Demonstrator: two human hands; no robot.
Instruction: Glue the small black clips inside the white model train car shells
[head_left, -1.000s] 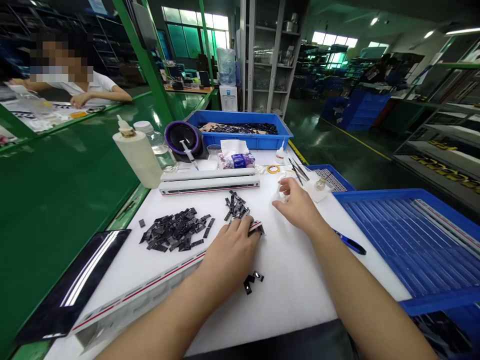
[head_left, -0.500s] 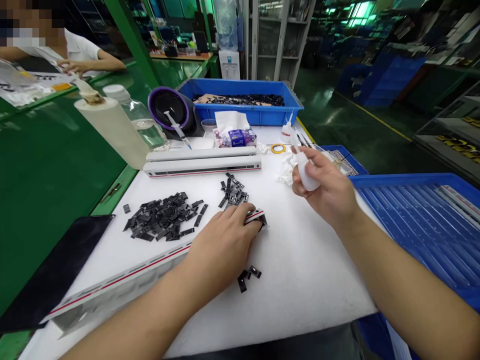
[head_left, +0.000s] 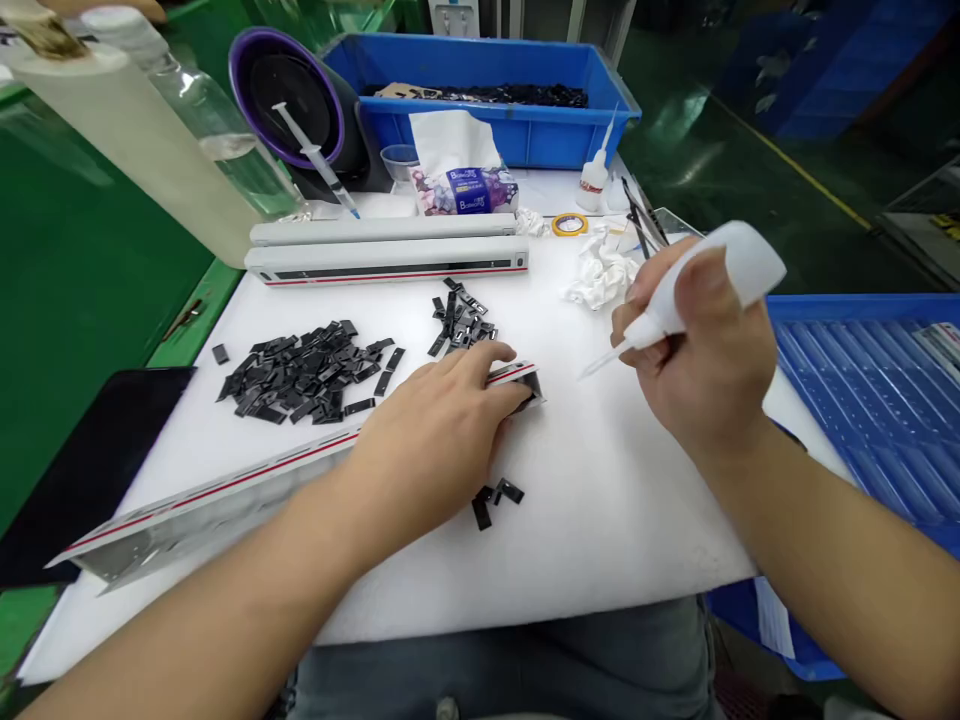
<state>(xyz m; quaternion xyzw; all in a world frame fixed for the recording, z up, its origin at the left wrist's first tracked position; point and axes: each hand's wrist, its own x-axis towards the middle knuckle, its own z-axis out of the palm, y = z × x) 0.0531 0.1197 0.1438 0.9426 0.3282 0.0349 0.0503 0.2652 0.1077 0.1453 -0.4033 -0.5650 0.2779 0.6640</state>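
My left hand (head_left: 435, 440) is closed around the right end of a long white hollow model train car shell (head_left: 217, 500) with a red stripe, which lies slanted on the white work surface (head_left: 600, 520). In my right hand (head_left: 712, 360) is a white squeeze bottle (head_left: 739, 265), tilted so its thin nozzle points down and left, apart from the shell. A large pile of small black rectangular pieces (head_left: 304, 370) lies beyond the shell. A smaller pile of black parts (head_left: 461, 318) sits just past my left fingers, and several loose black pieces (head_left: 495, 495) lie nearer me.
Two finished-looking white shells (head_left: 390, 258) lie behind the piles. Farther back are a tissue pack (head_left: 465, 190), a syringe (head_left: 315, 155), a second small bottle (head_left: 594, 180), yellow tape (head_left: 570, 224) and crumpled tissue (head_left: 602, 272). A blue bin (head_left: 495, 125) stands behind; a blue tray (head_left: 870, 400) is at right.
My right hand has turned the squeeze bottle from nozzle up to nozzle down. My left hand keeps its hold on the shell. The view has tilted downward.
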